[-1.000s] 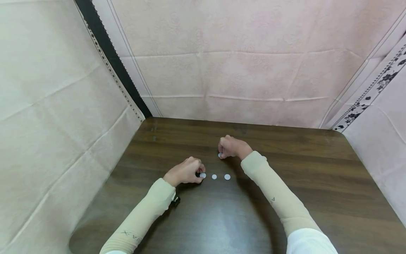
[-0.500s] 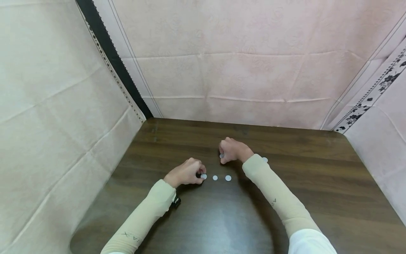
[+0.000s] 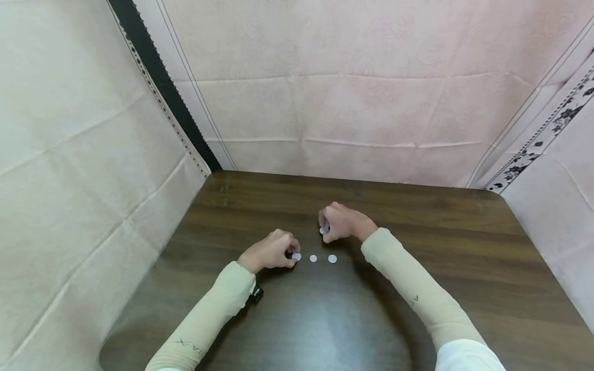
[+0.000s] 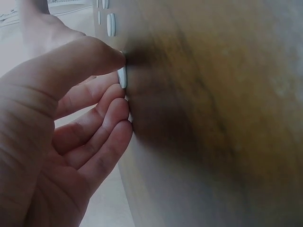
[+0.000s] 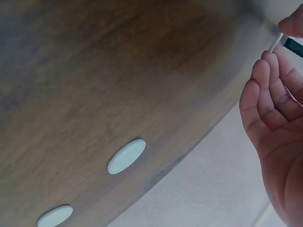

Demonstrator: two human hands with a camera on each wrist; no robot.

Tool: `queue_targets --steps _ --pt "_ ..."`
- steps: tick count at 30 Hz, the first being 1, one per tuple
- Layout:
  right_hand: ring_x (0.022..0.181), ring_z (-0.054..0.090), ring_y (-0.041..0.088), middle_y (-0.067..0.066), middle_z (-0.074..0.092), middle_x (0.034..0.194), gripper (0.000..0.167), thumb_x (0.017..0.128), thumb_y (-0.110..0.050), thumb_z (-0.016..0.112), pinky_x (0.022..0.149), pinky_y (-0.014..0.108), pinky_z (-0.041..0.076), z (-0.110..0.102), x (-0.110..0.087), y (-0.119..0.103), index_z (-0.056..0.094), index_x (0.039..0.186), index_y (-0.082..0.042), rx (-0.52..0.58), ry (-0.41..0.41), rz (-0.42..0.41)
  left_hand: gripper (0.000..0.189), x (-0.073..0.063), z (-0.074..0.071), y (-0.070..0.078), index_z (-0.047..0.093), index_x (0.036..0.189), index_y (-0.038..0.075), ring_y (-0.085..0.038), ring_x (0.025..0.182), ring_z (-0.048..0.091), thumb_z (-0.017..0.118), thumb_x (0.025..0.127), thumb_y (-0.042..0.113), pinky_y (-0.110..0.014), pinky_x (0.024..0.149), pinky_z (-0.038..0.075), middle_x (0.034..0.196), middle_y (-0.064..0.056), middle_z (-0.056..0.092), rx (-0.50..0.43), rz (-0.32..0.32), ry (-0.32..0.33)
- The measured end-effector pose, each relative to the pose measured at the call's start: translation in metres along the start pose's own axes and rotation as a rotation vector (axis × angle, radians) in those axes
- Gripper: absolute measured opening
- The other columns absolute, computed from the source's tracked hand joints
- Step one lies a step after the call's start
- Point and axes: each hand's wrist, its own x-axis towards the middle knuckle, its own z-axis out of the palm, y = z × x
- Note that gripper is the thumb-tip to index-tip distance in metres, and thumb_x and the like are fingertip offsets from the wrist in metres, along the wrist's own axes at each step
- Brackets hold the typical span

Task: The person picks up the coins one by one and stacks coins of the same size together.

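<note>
On the brown table, my left hand (image 3: 271,252) pinches a small white disc (image 3: 296,256) by its edge between thumb and fingers. The left wrist view shows the thumb at one side of this disc (image 4: 122,77), low against the wood, with the other fingers curled beside it. Farther back and to the right, my right hand (image 3: 342,222) holds another white disc (image 3: 323,230) between thumb and fingertips. Seen from the right wrist, that disc (image 5: 276,42) appears edge-on. Two more white discs, a smaller one (image 3: 313,258) and a larger one (image 3: 332,258), lie flat in a row right of my left hand.
Two white discs, one nearer (image 5: 126,156) and one at the lower edge (image 5: 55,217), lie on the table in the right wrist view. The wooden table (image 3: 417,216) ends at a pale cloth wall (image 3: 352,113), with further cloth (image 3: 93,180) on the left.
My right hand has shifted slightly, its forearm swinging right, and the disc tilts differently in its fingers. A disc that showed beside the right sleeve is now hidden. My left hand stays put.
</note>
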Motion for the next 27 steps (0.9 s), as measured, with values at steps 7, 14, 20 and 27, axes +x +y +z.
queue_targets --steps 7,14,20,27 --pt "0.069 0.059 0.01 -0.003 0.067 0.082 0.017 0.082 -0.021 0.08 0.065 0.025 0.052 0.003 -0.008 -0.003 0.069 0.093 -0.014 0.006 0.019 -0.062 0.011 0.001 0.001 0.001 0.079 0.1 0.012 -0.008 0.088 0.066 0.08 0.093 0.02 -0.025 0.081 0.058 0.097 0.003 0.074 -0.003 -0.008 0.001" --pt "0.069 0.06 0.006 -0.004 0.068 0.082 0.015 0.082 -0.019 0.08 0.065 0.022 0.053 0.008 -0.013 -0.007 0.071 0.092 -0.013 -0.001 0.03 -0.119 0.011 0.0 0.0 0.001 0.079 0.101 0.011 -0.009 0.088 0.066 0.08 0.093 0.019 -0.025 0.081 0.058 0.097 0.002 0.074 -0.032 -0.021 -0.001" --pt "0.071 0.06 0.005 -0.004 0.068 0.083 0.017 0.081 -0.022 0.081 0.067 0.022 0.054 0.012 -0.016 -0.014 0.071 0.091 -0.013 -0.012 0.03 -0.14 0.01 0.0 0.001 0.001 0.079 0.099 0.011 -0.008 0.086 0.066 0.08 0.091 0.018 -0.024 0.079 0.057 0.095 0.003 0.075 -0.02 -0.002 0.012" --pt "0.072 0.061 0.004 -0.003 0.069 0.084 0.017 0.08 -0.021 0.081 0.068 0.022 0.054 0.018 -0.017 -0.024 0.071 0.092 -0.013 -0.026 0.036 -0.155 0.009 0.001 0.002 0.0 0.079 0.097 0.011 -0.009 0.087 0.067 0.081 0.09 0.017 -0.024 0.08 0.057 0.095 0.003 0.075 -0.012 0.008 0.013"
